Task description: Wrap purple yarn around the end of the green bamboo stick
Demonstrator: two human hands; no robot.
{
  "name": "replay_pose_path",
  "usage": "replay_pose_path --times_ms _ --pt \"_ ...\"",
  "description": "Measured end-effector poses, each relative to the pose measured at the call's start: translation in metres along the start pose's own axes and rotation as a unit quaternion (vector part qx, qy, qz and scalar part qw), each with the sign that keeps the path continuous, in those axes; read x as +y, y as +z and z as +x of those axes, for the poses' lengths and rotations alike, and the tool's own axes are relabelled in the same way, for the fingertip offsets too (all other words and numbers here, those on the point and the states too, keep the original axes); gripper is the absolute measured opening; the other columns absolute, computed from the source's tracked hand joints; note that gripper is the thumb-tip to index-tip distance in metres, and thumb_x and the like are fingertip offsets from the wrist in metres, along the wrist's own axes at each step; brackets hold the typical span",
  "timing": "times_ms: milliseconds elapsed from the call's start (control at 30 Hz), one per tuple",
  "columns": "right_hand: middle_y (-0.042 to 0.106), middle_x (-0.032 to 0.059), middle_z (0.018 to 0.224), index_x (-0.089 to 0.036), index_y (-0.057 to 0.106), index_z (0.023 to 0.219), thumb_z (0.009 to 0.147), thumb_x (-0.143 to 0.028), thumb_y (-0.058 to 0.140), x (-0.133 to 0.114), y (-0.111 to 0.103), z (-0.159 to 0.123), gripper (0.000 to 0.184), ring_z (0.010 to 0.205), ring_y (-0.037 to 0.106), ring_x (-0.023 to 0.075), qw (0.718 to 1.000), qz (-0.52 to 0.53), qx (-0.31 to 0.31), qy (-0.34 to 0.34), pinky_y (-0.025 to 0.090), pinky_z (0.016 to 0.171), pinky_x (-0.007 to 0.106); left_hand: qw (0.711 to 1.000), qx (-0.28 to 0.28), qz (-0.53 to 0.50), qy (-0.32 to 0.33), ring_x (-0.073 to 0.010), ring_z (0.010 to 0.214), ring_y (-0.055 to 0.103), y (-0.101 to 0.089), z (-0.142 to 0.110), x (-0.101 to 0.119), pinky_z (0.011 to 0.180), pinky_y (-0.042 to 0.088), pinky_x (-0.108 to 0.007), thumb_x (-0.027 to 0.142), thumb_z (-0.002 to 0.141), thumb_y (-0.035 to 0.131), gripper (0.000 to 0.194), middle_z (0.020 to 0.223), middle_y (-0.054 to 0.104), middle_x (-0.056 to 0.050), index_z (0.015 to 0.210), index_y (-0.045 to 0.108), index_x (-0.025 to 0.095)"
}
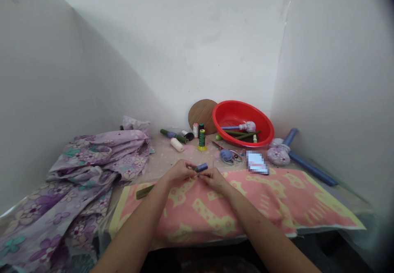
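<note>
Card [257, 162] blurred, writing unreadable. Left hand [177, 172], right hand [214, 179]: narrow pinch on blue-tipped stick [201, 168], above pink cloth [258, 199].

Left hand [178, 172], right hand [214, 178] pinch small blue cylinder [201, 167] above pink towel [252, 211].

The bare left forearm [132, 230] and right forearm [261, 232] reach in from the bottom corners of the view, angling toward each other. The left hand [177, 171] and right hand [214, 179] meet at the middle, almost touching, knuckles up, fingers curled inward in a close pinch.
</note>
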State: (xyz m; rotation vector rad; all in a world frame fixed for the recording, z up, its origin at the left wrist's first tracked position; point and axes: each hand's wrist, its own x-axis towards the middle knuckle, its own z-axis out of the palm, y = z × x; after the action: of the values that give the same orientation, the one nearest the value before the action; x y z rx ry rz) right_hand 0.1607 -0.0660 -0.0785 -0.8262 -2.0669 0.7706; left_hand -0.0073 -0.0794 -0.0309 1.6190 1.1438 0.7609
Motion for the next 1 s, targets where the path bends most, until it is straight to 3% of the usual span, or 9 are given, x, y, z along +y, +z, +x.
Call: replay_pose_path --times_ms 233,467,700,1000 --pt "0.059 -0.0001 0.065 -0.015 0.066 0.079 0.075 -0.023 0.045 -0.001 0.001 -0.003 0.022 0.058 0.049 0.011 0.999 -0.012 -0.027 -0.028 0.036 0.053 0.019 0.999 -0.042 -0.026 0.004 -0.0047 0.038 0.04 -0.009 -0.001 0.004 0.039 0.031 -0.018 0.017 0.058 0.054 0.033 0.049 0.053 0.003 0.09 0.061 0.01" --pt "0.054 -0.0018 0.052 -0.013 0.064 0.062 0.075 -0.022 0.046 -0.002 0.002 -0.006 0.024 0.051 0.047 0.0098 0.995 -0.086 -0.03 -0.029 0.034 0.048 0.018 0.992 -0.1 -0.071 -0.009 -0.0056 0.038 0.042 -0.016 -0.002 0.01 0.04 0.032 -0.019 0.018 0.062 0.054 0.031 0.051 0.056 0.0 0.092 0.06 0.011" --pt "0.065 0.002 0.078 -0.019 0.065 0.083 0.077 -0.021 0.044 -0.009 0.001 -0.009 0.022 0.073 0.057 0.015 0.994 -0.08 -0.011 -0.072 0.042 0.065 0.022 0.994 -0.091 -0.06 -0.015 -0.0056 0.041 0.044 -0.012 -0.004 0.011 0.041 0.032 -0.018 0.02 0.06 0.056 0.029 0.053 0.056 0.0 0.087 0.061 0.011" --pt "0.065 0.0039 0.074 -0.017 0.065 0.081 0.075 -0.018 0.044 -0.003 0.0 -0.007 0.021 0.067 0.057 0.0138 0.99 -0.122 0.022 -0.066 0.041 0.062 0.021 0.997 -0.065 -0.044 -0.006 -0.0059 0.04 0.042 -0.007 -0.006 0.009 0.04 0.03 -0.018 0.016 0.058 0.054 0.027 0.05 0.054 0.002 0.083 0.063 0.01"
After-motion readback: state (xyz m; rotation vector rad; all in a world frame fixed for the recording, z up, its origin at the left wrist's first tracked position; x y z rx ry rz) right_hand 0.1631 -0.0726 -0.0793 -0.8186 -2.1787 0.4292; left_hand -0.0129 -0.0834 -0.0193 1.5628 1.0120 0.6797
